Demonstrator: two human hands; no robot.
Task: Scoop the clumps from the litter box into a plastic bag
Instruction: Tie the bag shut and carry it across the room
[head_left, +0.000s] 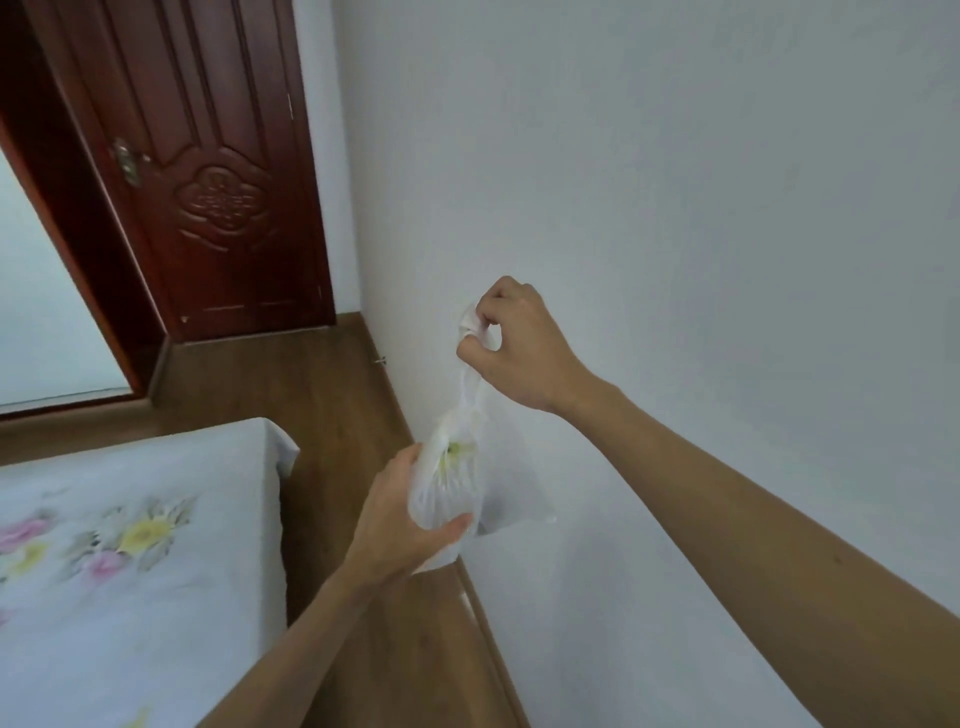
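Observation:
A thin white plastic bag (451, 480) hangs in the air in front of the white wall, its lower part bulging with something pale and yellowish inside. My right hand (519, 348) pinches the twisted top of the bag up high. My left hand (402, 514) cups and grips the full bottom of the bag from the left and below. The litter box and any scoop are out of view.
A bed (130, 545) with a pale flowered sheet fills the lower left. A strip of wooden floor (332, 405) runs between bed and white wall (675, 182). A dark red wooden door (208, 166) stands at the far left end.

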